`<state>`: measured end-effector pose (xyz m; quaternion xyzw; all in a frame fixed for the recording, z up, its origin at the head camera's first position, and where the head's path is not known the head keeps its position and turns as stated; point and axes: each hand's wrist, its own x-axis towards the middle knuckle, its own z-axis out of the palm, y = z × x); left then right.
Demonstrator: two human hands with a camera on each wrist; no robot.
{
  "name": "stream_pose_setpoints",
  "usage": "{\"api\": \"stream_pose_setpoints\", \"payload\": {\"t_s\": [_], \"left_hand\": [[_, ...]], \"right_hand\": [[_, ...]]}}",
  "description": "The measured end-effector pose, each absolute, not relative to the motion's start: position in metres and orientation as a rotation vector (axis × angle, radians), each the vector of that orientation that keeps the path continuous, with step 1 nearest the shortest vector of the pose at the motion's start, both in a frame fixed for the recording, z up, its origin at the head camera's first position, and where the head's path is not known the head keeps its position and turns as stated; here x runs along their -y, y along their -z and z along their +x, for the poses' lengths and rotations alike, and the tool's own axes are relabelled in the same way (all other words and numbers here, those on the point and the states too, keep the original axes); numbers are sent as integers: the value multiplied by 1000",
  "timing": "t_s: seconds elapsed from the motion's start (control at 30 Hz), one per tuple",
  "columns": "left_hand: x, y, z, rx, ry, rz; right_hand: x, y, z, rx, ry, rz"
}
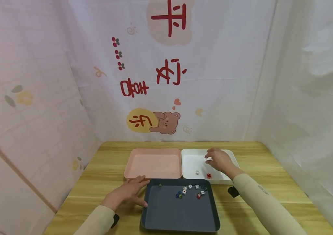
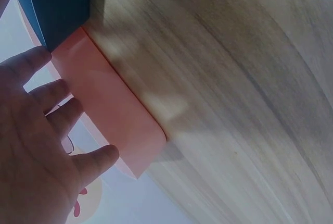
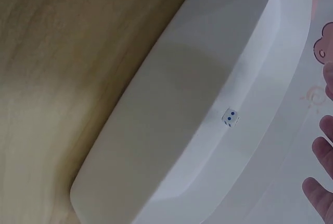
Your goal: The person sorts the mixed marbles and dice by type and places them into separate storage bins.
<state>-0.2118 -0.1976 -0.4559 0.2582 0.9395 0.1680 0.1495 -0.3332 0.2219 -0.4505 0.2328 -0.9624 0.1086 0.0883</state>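
My right hand [image 1: 220, 160] hovers over the white tray [image 1: 189, 160], its fingers loosely bent and apart with nothing seen between them. Below its fingertips lies a white die; the right wrist view shows a white die [image 3: 230, 116] with blue dots on the tray floor. Another white die [image 1: 197, 172] and a red die [image 1: 209, 176] sit nearer the tray's front. My left hand [image 1: 126, 193] is spread at the left rim of the dark grey tray [image 1: 178, 215], fingers straight. That tray holds several white dice [image 1: 190, 187], red dice [image 1: 198, 196] and small blue and green pieces [image 1: 179, 195].
A pink tray [image 1: 154, 163] stands behind the dark tray, left of the white one, their sides close together. All three are on a wooden table [image 1: 251, 199]. Printed white cloth [image 1: 225, 81] hangs behind and along both sides.
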Motion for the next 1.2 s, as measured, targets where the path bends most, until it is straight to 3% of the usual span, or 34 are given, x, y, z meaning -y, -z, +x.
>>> {"api": "stream_pose_setpoints", "payload": {"t_s": [1.2], "left_hand": [[198,458,-214,-2683,-511,748]], "right_hand": [[-192,444,-303,2743,-317,907]]}}
